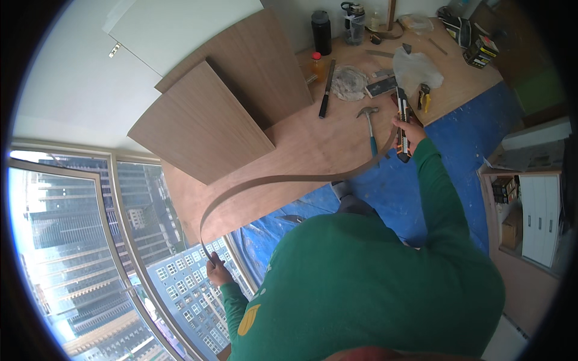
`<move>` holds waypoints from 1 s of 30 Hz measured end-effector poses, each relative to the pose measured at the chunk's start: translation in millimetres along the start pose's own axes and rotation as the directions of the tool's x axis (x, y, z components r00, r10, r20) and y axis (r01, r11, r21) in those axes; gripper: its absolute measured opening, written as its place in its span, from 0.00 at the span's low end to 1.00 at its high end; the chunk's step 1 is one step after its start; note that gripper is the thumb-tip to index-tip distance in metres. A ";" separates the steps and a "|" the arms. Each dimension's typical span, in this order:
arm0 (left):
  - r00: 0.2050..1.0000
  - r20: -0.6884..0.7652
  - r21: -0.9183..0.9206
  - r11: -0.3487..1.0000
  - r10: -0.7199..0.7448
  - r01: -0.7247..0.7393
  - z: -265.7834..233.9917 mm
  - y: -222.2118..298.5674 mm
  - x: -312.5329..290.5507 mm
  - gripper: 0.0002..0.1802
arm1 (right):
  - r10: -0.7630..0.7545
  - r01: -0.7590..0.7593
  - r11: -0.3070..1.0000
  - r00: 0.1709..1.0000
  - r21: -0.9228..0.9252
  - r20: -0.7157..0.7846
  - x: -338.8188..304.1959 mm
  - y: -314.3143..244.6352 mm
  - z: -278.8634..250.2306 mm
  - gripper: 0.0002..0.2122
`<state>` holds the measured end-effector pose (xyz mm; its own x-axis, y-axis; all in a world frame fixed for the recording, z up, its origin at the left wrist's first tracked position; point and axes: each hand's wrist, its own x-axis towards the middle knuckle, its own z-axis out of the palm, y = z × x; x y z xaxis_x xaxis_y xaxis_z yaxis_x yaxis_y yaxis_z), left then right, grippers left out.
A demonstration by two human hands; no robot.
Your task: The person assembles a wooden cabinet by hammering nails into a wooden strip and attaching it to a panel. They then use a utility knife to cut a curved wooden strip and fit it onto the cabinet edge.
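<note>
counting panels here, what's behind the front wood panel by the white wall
Another wood panel shows above and to the right of the front panel. The rest of it is covered, so whatever lies low between them can't be seen.

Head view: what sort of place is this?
Likely a high-rise room under renovation: a hammer lies on the wooden worktop, blue sheeting spreads below, and tall buildings show outside.
</note>
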<state>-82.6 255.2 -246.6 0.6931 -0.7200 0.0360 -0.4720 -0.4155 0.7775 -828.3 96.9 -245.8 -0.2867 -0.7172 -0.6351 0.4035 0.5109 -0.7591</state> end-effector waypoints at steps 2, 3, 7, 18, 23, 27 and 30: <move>0.995 -0.086 0.003 0.999 0.047 -0.046 -17.3 18.5 2.6 0.23 | 0.093 -0.089 0.993 0.994 -0.075 0.060 25.1 -5.8 -13.5 0.12; 0.988 -0.125 0.063 0.995 0.090 -0.083 -31.9 30.1 3.3 0.22 | 0.136 -0.126 0.985 0.986 -0.115 0.092 37.7 -8.1 -17.4 0.13; 0.943 -0.298 0.219 0.972 0.151 -0.086 -75.9 63.6 -5.2 0.16 | 0.181 -0.180 0.981 0.983 -0.073 0.006 91.6 -1.7 -28.1 0.15; 0.621 -0.523 0.524 0.795 0.583 -0.305 -136.0 115.0 -39.7 0.18 | -0.102 -0.095 0.804 0.951 -0.587 -0.293 201.1 78.7 -36.1 0.17; 0.599 -0.548 0.513 0.800 0.585 -0.312 -126.3 167.6 -47.6 0.14 | -0.278 -0.037 0.686 0.909 -0.726 -0.310 231.2 106.1 -43.9 0.22; 0.516 -0.495 0.514 0.714 0.699 -0.475 -128.4 201.7 -50.8 0.13 | -0.342 -0.078 0.558 0.886 -0.826 -0.315 199.4 94.4 -19.6 0.24; 0.544 -0.480 0.458 0.725 0.688 -0.514 -122.8 228.0 -52.4 0.09 | -0.229 -0.143 0.503 0.929 -0.852 -0.291 202.4 91.5 -26.2 0.25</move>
<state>-159.7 266.5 5.9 0.3136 -0.4112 0.8559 -0.9481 -0.1858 0.2581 -872.2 10.9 -447.5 -0.6118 -0.6451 -0.4578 -0.4963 0.7637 -0.4129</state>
